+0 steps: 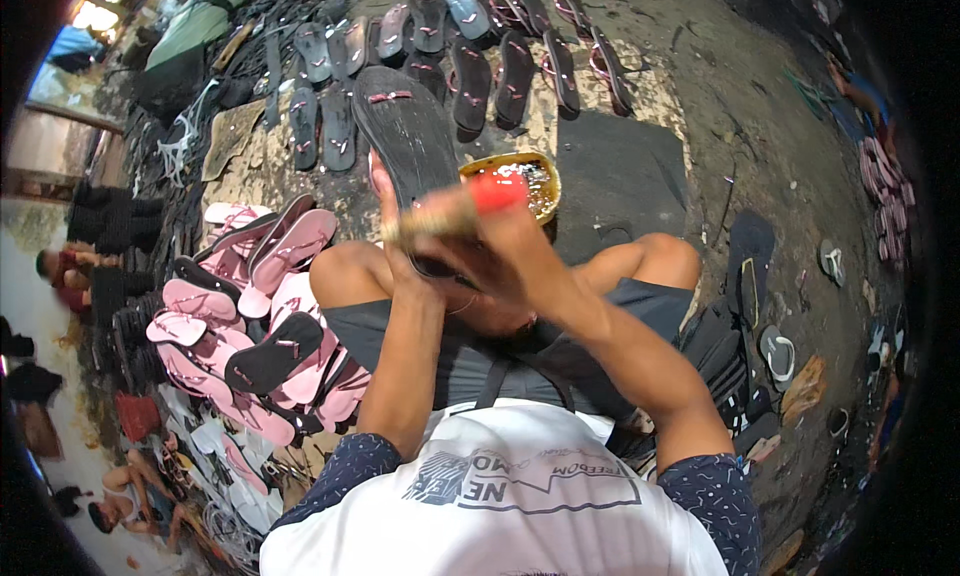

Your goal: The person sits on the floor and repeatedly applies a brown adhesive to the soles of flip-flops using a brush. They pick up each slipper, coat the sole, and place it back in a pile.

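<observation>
Above the knees, a black flip-flop sole (405,131) is gripped upright by the left hand (400,244), while a red-tipped brush (470,204) is clasped in the right hand (500,256). Just beyond, a glue tin (545,181) sits; finished rows (470,46) lie farther off, and pink pairs (260,306) wait leftward.

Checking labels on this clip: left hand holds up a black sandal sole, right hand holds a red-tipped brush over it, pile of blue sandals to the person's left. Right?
Not quite. In the head view the pile of sandals to the person's left is pink with some black, not blue. The rest stands: the left hand holds up the black sandal sole, and the right hand holds the red-tipped brush over it.
</observation>
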The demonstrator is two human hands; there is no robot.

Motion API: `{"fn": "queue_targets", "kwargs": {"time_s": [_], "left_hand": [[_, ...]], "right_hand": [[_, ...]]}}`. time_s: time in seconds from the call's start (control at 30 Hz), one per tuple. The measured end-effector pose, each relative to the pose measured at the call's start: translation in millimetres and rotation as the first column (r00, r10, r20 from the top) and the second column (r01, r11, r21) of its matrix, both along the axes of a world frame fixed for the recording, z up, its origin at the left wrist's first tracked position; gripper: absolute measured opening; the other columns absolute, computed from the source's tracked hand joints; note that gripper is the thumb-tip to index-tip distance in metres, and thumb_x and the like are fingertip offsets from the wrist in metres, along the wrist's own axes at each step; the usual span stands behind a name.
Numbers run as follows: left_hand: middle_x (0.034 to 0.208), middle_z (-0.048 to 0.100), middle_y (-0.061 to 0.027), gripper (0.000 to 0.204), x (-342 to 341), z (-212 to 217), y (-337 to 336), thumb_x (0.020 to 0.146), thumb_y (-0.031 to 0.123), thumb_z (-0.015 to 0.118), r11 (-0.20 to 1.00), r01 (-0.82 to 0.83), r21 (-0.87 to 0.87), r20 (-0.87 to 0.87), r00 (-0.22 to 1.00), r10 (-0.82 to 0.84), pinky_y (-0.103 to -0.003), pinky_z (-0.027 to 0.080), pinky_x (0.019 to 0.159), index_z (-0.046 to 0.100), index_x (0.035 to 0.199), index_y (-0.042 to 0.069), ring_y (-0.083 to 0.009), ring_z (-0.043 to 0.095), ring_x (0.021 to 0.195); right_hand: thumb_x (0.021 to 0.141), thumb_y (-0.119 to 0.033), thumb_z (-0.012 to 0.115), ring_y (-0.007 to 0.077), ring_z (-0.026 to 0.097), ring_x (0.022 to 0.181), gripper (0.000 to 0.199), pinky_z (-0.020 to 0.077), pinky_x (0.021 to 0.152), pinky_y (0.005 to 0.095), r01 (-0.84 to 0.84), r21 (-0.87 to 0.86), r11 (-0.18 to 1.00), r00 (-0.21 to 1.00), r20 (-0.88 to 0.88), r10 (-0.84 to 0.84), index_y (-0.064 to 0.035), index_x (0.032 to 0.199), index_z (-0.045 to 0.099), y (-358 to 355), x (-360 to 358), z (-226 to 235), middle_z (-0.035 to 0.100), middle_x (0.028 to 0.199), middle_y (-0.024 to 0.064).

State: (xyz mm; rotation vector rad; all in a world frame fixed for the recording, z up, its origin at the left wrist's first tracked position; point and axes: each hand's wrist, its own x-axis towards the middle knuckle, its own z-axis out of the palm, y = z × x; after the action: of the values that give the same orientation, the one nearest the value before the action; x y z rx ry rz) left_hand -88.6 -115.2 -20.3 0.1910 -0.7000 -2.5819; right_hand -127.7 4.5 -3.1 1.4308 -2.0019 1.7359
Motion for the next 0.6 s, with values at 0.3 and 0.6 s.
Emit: {"fn": "queue_targets", "kwargs": {"time_s": [0.3,0.6], "left_hand": [[0.114,0.068,-0.0166,0.060,-52,-32,-20,0.097,0.057,0.057,0.923,0.283,0.259,0.077,0.947,-0.312,-0.046,0.060,0.081,0.058,0.129,0.006,-0.0306,0.069,0.092],[0.120,0.068,-0.0164,0.050,-257,-86,68,0.100,0.041,0.049,0.858,0.460,0.227,0.043,0.876,-0.481,-0.046,0.059,0.084,0.057,0.134,0.005,-0.0332,0.069,0.099]], "right_hand": [[0.083,-0.015,0.078,0.0266,0.063,0.097,0.034,0.0442,0.081,0.0410,0.018,0.110,0.994,0.999,0.044,-0.023,-0.0095,0.116,0.070,45,8,-2,0.069,0.105,0.0069],[0.089,-0.017,0.076,0.0283,0.031,0.149,0.026,0.0221,0.120,0.0461,0.739,0.047,0.672,0.583,0.456,-0.673,-0.0012,0.109,0.073,215,-20,9,0.021,0.166,0.0142]]}}
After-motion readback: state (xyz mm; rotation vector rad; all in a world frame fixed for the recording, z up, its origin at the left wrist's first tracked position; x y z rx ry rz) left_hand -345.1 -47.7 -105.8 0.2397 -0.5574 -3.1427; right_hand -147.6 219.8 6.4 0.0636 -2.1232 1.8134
